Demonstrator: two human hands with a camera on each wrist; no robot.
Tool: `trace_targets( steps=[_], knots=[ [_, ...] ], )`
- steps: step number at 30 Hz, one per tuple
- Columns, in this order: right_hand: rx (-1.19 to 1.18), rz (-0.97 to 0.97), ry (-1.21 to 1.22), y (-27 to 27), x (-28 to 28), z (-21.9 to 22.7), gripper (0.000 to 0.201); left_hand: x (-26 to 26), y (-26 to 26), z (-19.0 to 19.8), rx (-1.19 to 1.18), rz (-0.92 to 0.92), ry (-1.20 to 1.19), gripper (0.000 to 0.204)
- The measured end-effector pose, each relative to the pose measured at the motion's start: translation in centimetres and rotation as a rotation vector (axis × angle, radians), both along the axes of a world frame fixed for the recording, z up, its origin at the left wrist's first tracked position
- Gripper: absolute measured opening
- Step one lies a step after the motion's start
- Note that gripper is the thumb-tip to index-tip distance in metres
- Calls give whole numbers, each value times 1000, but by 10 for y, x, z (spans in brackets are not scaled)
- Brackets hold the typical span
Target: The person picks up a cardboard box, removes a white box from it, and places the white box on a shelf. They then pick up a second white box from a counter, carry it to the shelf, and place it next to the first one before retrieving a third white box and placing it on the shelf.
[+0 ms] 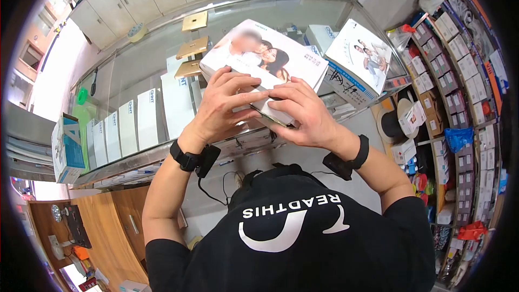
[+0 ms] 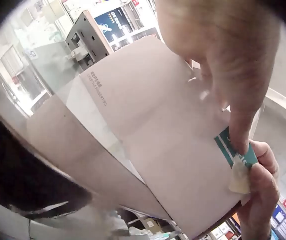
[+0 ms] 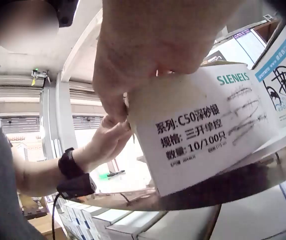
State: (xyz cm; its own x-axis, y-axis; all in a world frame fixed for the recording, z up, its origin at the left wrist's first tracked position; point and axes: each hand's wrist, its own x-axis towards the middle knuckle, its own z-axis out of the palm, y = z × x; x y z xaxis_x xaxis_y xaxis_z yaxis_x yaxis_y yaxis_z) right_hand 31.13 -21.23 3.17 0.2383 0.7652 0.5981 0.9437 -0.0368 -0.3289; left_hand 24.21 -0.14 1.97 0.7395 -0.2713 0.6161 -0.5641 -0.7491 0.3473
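Note:
A white carton with a picture of people on its lid sits at the glass counter's near edge. My left hand grips its near edge, fingers over the top. In the left wrist view the left thumb presses a green label on the carton's side. My right hand holds the same edge farther right, thumb below and fingers above. Its fingertips are at a yellowish piece of tape beside the label. Black printed text and scribbles mark the carton's end panel in the right wrist view.
Another picture-printed carton stands to the right on the counter. Gold switch plates are left of the carton. White boxes line the display case. A tape roll lies farther back. Stocked shelves rise at right.

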Motion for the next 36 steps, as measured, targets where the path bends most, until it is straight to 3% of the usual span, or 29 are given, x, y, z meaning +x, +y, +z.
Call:
trace_targets(
  steps=[3, 8, 17, 19, 21, 26, 33, 36],
  knots=[
    [61, -55, -38, 2, -7, -11, 32, 3, 3, -7, 9, -32, -10, 40],
    [233, -79, -61, 9, -6, -18, 31, 6, 0, 1, -104, -28, 69, 30],
    [345, -118, -162, 19, -3, -27, 20, 11, -8, 5, -88, 13, 46, 16],
    [328, -122, -161, 12, -6, -25, 22, 12, -8, 1, -67, -5, -3, 15],
    [235, 5, -148, 2, -6, -18, 27, 14, -6, 1, -66, -86, -34, 15],
    [251, 9, 20, -44, -3, -28, 35, 13, -5, 6, 50, -133, -25, 30],
    [157, 11, -136, -44, 28, -10, 30, 20, -8, 13, 49, -171, 44, 27],
    [75, 112, -59, -39, 42, -7, 26, 22, -5, 12, 71, -184, 88, 24]
  ],
)
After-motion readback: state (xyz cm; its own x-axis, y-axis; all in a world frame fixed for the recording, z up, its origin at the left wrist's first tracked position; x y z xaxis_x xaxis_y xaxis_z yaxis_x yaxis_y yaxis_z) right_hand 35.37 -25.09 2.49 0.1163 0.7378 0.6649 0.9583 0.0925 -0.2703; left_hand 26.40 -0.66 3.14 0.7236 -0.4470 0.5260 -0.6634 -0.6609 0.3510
